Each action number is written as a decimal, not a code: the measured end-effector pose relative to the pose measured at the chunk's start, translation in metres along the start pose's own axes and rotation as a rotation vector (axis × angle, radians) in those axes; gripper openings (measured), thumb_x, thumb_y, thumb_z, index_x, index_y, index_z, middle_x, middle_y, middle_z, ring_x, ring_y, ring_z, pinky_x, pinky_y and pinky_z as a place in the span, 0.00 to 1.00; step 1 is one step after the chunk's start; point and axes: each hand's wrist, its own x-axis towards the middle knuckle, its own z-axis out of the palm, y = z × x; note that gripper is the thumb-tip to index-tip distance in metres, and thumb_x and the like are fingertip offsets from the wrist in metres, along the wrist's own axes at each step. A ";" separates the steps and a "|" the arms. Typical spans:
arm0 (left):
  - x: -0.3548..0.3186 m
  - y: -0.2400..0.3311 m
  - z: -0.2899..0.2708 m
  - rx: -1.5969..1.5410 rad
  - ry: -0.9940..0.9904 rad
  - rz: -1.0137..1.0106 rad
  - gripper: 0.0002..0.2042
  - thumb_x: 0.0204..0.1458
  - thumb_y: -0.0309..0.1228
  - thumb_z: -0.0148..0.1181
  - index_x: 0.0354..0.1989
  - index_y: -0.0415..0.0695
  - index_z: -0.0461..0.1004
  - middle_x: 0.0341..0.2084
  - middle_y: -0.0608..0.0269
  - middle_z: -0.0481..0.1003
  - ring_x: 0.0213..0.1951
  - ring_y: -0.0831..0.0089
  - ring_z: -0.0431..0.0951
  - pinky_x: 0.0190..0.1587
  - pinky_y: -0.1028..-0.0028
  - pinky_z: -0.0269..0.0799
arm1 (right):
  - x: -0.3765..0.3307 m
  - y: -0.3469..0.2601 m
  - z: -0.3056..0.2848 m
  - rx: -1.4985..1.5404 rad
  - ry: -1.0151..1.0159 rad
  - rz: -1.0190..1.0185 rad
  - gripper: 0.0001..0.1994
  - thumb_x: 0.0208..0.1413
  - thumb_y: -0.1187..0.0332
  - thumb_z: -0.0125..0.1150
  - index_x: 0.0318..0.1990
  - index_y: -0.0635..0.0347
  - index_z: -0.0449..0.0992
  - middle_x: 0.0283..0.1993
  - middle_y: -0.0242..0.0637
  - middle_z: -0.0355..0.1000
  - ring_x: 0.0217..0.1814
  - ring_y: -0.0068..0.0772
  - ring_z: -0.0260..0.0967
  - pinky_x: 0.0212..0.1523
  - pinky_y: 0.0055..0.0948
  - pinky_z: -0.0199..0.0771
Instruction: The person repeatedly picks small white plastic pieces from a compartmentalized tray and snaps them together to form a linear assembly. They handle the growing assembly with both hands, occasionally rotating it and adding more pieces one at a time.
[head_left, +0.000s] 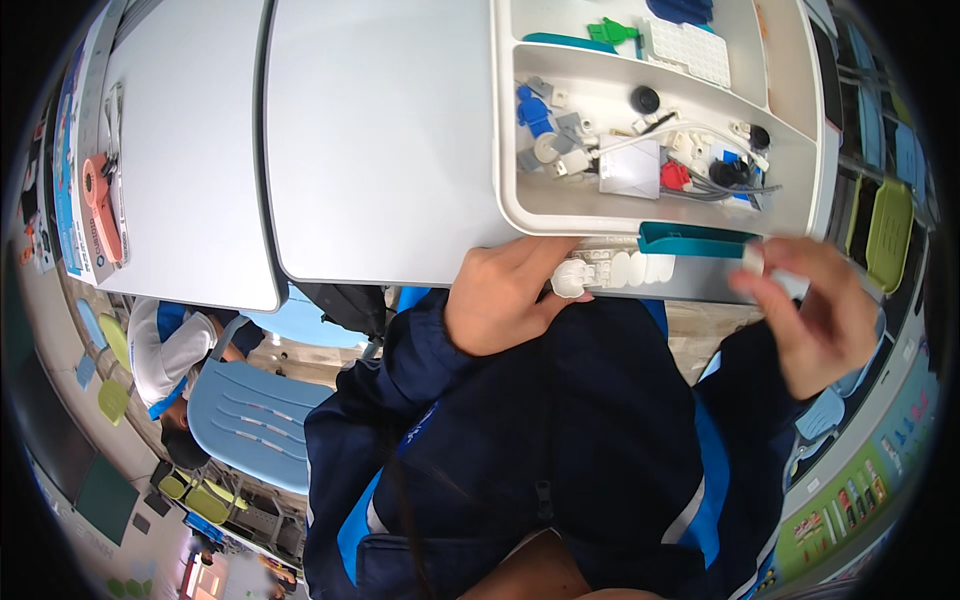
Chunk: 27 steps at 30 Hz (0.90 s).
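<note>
My left hand (500, 298) is closed around one end of a white toy-brick assembly (612, 268) with rounded parts, held at the table's front edge. Its fingers partly hide the piece. To the right, my right hand (822, 318), somewhat blurred, pinches a small white block (752, 257) between thumb and fingertips. A long teal brick piece (690, 241) lies between the hands, just below the tray's front wall. Whether it is joined to the white assembly I cannot tell. Its right end reaches the small white block.
A white divided tray (508, 190) holds loose bricks, cables, a blue figure (535, 112) and a green figure (612, 33). Far left on the grey table (390, 130) lies a pink handheld tool (102, 205). A blue chair (255, 415) and another person (170, 350) are at lower left.
</note>
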 end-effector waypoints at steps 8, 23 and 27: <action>0.009 0.010 0.013 0.090 0.129 0.018 0.33 0.30 0.36 0.84 0.51 0.47 0.80 0.41 0.63 0.81 0.25 0.72 0.78 0.24 0.75 0.73 | -0.105 0.041 0.076 0.067 0.209 0.134 0.11 0.46 0.87 0.64 0.38 0.70 0.84 0.42 0.48 0.79 0.39 0.40 0.80 0.43 0.29 0.81; 0.006 0.005 0.017 0.113 0.150 0.073 0.33 0.33 0.36 0.84 0.53 0.46 0.79 0.44 0.66 0.81 0.28 0.80 0.76 0.22 0.81 0.67 | -0.098 0.074 0.139 -0.154 0.489 -0.156 0.19 0.33 0.85 0.67 0.38 0.63 0.86 0.39 0.37 0.78 0.43 0.40 0.73 0.38 0.31 0.76; 0.006 0.004 0.019 0.083 0.151 0.076 0.33 0.34 0.35 0.84 0.53 0.46 0.79 0.44 0.65 0.81 0.30 0.79 0.77 0.23 0.81 0.67 | -0.099 0.074 0.143 -0.191 0.503 -0.175 0.19 0.32 0.85 0.65 0.38 0.66 0.86 0.40 0.39 0.79 0.44 0.41 0.73 0.38 0.31 0.76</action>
